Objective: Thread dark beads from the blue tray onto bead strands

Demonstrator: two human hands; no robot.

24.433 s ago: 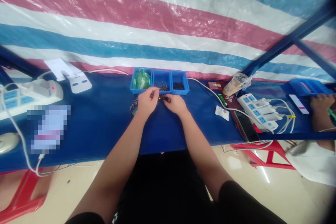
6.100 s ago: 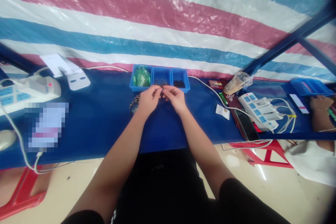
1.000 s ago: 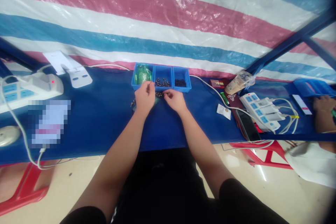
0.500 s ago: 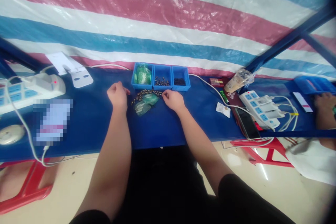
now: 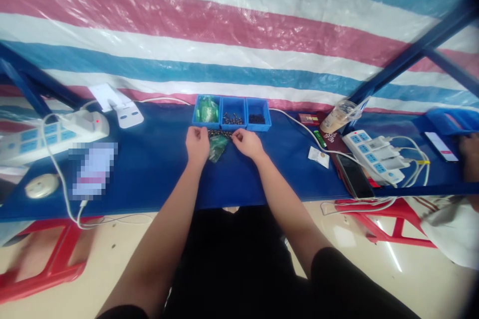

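Note:
A chain-like row of small dark and brass-coloured pieces (image 5: 220,133) stretches between my two hands in front of the blue bins. My left hand (image 5: 197,145) is closed at the row's left end, its fingertips partly hidden. At the other end, my right hand (image 5: 248,143) pinches the row between thumb and finger. Under it lies a green clear plastic bag (image 5: 217,148) on the blue table. Just behind stand three joined blue bins: the left one (image 5: 194,118) holds green plastic packets, the middle one (image 5: 234,126) loose brass-and-dark pieces, the right one (image 5: 258,127) small black pieces.
Left are a power strip (image 5: 56,136), a white stand (image 5: 129,115), a blurred-out phone (image 5: 93,169) and a round pale object (image 5: 42,186). Right are a plastic cup (image 5: 337,117), a white packet (image 5: 319,157), a dark phone (image 5: 354,175) and another power strip (image 5: 374,157). A co-worker's hand (image 5: 469,147) shows far right.
Half a second ago my left hand swung out left, away from the row, uncovering the green bags. Now it is back at the row's left end, which lies straighter. My right hand stays at the right end.

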